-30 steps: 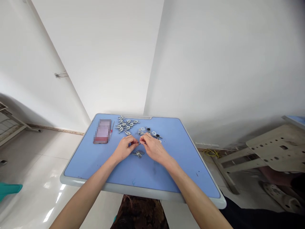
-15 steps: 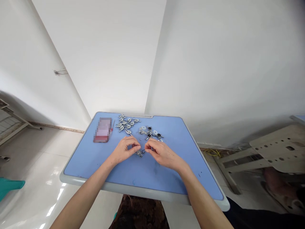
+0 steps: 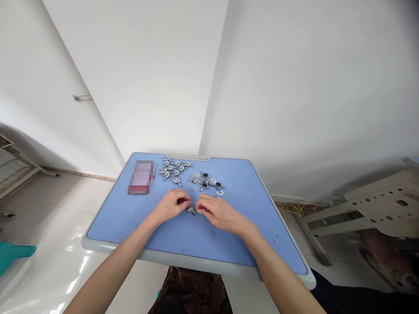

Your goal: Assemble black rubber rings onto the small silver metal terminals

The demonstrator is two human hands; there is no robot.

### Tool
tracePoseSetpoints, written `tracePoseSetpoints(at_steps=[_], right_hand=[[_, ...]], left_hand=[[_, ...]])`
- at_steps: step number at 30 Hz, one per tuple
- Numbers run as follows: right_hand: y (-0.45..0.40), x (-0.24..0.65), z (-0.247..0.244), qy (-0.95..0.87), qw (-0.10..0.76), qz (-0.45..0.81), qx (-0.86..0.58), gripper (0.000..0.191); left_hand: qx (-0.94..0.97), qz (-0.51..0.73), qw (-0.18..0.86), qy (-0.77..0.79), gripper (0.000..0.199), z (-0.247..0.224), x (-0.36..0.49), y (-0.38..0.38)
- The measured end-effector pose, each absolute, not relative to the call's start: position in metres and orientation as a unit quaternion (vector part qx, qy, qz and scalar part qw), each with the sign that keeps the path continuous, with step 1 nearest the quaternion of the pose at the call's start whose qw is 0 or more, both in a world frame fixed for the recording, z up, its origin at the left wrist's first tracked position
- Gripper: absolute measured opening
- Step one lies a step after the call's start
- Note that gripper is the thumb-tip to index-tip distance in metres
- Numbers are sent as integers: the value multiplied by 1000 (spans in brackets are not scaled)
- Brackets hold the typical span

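A small silvery metal fitting (image 3: pixel 190 211) lies low over the middle of the desk, partly hidden by fingers. My left hand (image 3: pixel 172 205) is closed, thumb and fingertips at the fitting's left end. From the other side, my right hand (image 3: pixel 218 211) pinches close against the fitting; whatever is between its fingertips is too small to make out. Just beyond the hands is a group of metal fittings with round black parts (image 3: pixel 204 185) and flat metal plates (image 3: pixel 220 192). Farther left, several similar silvery fittings (image 3: pixel 170 168) lie in a loose pile.
The blue desk (image 3: pixel 157 240) has a raised pale rim and stands by a white wall. A phone with a blurred screen (image 3: pixel 141 176) lies at its left, beside a thin screwdriver-like tool with a red end (image 3: pixel 153 172). Another desk frame (image 3: pixel 330 209) stands right, near a person's foot.
My right hand has moved slightly left and down, bringing its fingertips against the fitting and closing the small gap between the hands. My left hand has barely shifted.
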State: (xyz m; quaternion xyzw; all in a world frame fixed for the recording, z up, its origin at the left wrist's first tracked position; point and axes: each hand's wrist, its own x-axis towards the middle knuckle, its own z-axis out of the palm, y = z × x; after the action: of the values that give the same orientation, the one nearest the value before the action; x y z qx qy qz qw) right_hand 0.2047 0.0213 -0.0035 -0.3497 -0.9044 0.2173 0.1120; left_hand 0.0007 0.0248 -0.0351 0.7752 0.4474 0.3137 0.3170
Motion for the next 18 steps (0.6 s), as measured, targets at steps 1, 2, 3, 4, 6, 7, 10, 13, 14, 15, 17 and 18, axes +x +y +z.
tracePoseSetpoints(at_steps=[1,2,3,4,6,7,10,13,14,15,17,18], right_hand=[[22,204,-4,-904,112,216,-350,14],[22,204,-5,-904,113,216,-351,14],[22,203,-5,-903,115,217,-352,14],[22,203,-5,-902,115,218,-353,14],[23,202,-5,-900,116,220,-358,14],[23,201,-5,-898,116,221,-362,14],[24,199,-5,-892,114,224,-376,13],[25,197,-7,-885,119,230,-388,12],[25,196,-8,-882,122,231,-391,12],[26,194,-9,-880,124,231,-396,11],[27,191,-12,-877,128,226,-403,12],[28,190,-13,-877,129,224,-405,13]], left_hand=[[777,311,316,447,15,-36,1,25],[778,308,315,447,14,-36,1,25],[780,306,314,447,14,-37,1,26],[780,305,314,447,13,-37,1,26],[783,301,313,445,13,-38,1,26],[784,300,312,444,12,-38,1,26],[788,295,311,442,13,-38,1,26],[792,291,306,441,16,-37,1,27],[793,289,306,441,17,-37,1,27],[793,287,306,441,18,-37,1,27],[794,285,308,440,19,-36,1,27],[794,285,308,440,19,-37,0,28]])
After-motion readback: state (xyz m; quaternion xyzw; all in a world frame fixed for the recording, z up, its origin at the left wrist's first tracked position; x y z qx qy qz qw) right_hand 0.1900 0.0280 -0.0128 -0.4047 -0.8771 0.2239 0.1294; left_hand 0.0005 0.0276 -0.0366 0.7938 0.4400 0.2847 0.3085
